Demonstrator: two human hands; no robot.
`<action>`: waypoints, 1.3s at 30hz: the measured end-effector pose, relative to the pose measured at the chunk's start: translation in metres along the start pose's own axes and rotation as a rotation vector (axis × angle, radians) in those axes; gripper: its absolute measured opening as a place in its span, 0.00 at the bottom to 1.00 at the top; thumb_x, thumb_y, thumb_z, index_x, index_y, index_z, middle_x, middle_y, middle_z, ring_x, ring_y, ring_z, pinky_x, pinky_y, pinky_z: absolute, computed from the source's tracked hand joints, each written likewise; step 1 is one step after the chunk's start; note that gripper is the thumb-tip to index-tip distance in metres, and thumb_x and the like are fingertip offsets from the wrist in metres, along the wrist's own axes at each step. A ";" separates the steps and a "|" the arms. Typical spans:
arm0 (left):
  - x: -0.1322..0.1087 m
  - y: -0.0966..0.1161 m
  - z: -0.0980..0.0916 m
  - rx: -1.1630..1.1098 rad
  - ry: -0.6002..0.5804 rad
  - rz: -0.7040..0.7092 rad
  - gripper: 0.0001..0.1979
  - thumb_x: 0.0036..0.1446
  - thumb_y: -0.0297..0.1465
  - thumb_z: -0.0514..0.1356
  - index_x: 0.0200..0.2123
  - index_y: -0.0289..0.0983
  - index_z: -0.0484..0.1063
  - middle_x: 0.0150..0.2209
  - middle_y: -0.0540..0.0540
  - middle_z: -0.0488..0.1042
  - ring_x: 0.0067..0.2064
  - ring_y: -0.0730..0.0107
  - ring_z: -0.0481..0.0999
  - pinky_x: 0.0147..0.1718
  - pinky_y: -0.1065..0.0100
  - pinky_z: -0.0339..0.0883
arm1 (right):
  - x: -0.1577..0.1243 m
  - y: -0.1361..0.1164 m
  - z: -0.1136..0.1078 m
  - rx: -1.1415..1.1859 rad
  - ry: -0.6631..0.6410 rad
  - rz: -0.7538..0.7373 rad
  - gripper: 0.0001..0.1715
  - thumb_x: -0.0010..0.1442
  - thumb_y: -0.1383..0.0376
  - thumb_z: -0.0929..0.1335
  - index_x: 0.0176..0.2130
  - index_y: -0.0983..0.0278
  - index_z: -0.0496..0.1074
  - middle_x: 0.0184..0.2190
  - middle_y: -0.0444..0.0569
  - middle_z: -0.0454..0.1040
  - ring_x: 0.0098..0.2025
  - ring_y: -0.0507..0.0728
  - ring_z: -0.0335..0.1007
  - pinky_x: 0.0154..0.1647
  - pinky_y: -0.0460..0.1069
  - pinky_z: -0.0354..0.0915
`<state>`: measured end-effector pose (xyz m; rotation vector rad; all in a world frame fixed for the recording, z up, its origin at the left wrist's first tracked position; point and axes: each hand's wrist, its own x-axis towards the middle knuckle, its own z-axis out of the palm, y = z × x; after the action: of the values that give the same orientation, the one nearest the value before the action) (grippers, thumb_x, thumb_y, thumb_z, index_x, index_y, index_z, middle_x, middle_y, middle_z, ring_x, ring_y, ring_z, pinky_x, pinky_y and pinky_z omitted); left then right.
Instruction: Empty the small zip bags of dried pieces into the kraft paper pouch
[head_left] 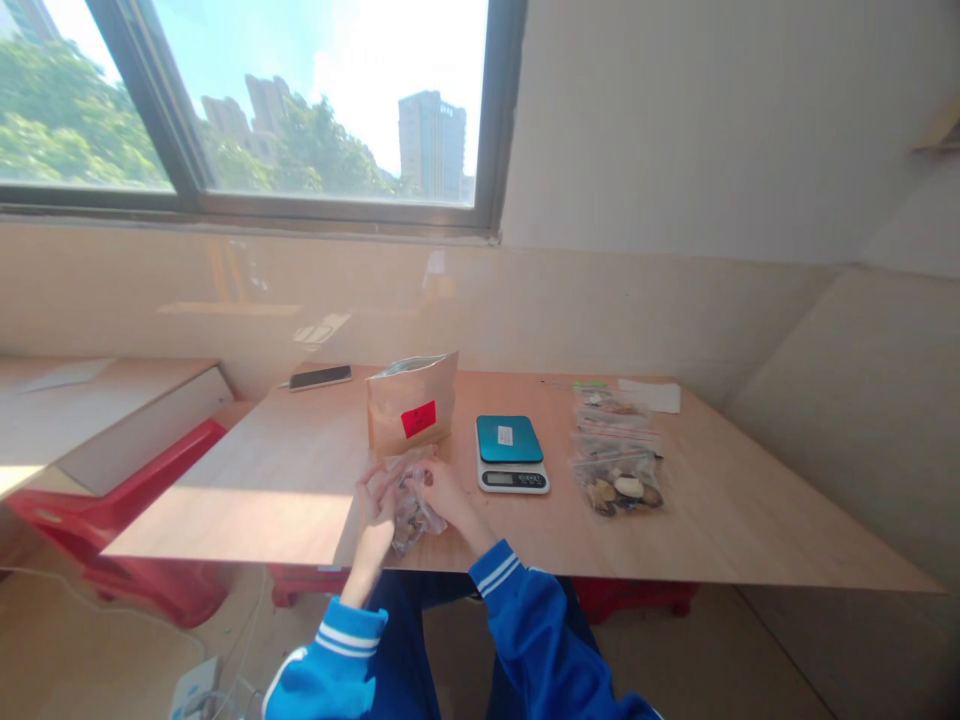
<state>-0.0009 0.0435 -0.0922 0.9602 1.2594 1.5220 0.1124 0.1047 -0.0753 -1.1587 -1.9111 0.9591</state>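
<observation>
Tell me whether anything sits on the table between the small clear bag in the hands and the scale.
Nothing visible does. Both hands, left hand and right hand, hold the small clear bag at the table's near edge; bare table lies between it and the scale. The brown pouch stands behind, off that line.

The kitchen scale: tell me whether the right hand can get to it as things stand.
Probably yes. The right hand grips a clear plastic bag together with the left hand, so it would have to let go first. The kitchen scale sits just beside it on the table, with nothing between.
</observation>
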 end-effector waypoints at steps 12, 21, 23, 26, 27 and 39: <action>-0.012 -0.003 0.000 -0.022 0.054 -0.020 0.33 0.55 0.48 0.51 0.62 0.46 0.58 0.63 0.47 0.63 0.65 0.51 0.57 0.62 0.51 0.58 | -0.013 -0.017 -0.034 -0.171 0.037 -0.124 0.09 0.57 0.74 0.67 0.31 0.63 0.76 0.40 0.49 0.72 0.42 0.56 0.70 0.46 0.50 0.65; -0.013 -0.002 -0.016 -0.164 0.259 -0.181 0.35 0.55 0.45 0.46 0.66 0.48 0.49 0.59 0.52 0.67 0.63 0.55 0.61 0.58 0.51 0.65 | 0.037 -0.093 -0.121 -0.085 0.239 -0.388 0.08 0.62 0.64 0.65 0.39 0.63 0.73 0.37 0.47 0.75 0.40 0.53 0.71 0.44 0.47 0.63; -0.019 0.003 -0.015 -0.239 0.269 -0.263 0.33 0.56 0.45 0.47 0.65 0.50 0.52 0.58 0.52 0.68 0.62 0.56 0.62 0.56 0.51 0.67 | 0.060 -0.107 -0.129 -0.151 0.233 -0.391 0.09 0.63 0.64 0.65 0.39 0.64 0.74 0.38 0.48 0.76 0.39 0.53 0.71 0.43 0.47 0.63; -0.029 0.010 -0.011 -0.320 0.187 -0.298 0.31 0.57 0.48 0.46 0.64 0.54 0.55 0.58 0.53 0.68 0.63 0.57 0.61 0.52 0.50 0.70 | 0.085 -0.119 -0.128 -0.354 0.176 -0.359 0.10 0.63 0.67 0.64 0.40 0.65 0.75 0.38 0.49 0.76 0.40 0.54 0.70 0.44 0.47 0.61; -0.032 0.012 -0.009 -0.344 0.153 -0.281 0.30 0.57 0.48 0.45 0.64 0.55 0.55 0.59 0.54 0.67 0.63 0.57 0.61 0.51 0.49 0.71 | 0.089 -0.121 -0.126 -0.434 0.156 -0.347 0.11 0.64 0.67 0.63 0.39 0.64 0.76 0.38 0.50 0.76 0.42 0.54 0.69 0.46 0.48 0.60; -0.055 0.049 0.005 -0.776 -0.033 -0.267 0.28 0.59 0.35 0.56 0.63 0.47 0.58 0.59 0.45 0.69 0.57 0.52 0.70 0.47 0.57 0.73 | -0.017 -0.089 -0.089 0.184 0.058 -0.276 0.12 0.65 0.63 0.62 0.41 0.61 0.73 0.41 0.47 0.75 0.44 0.53 0.72 0.45 0.48 0.66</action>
<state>0.0116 -0.0109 -0.0443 0.2920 0.6320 1.5724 0.1574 0.0811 0.0404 -0.7849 -1.8345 0.9165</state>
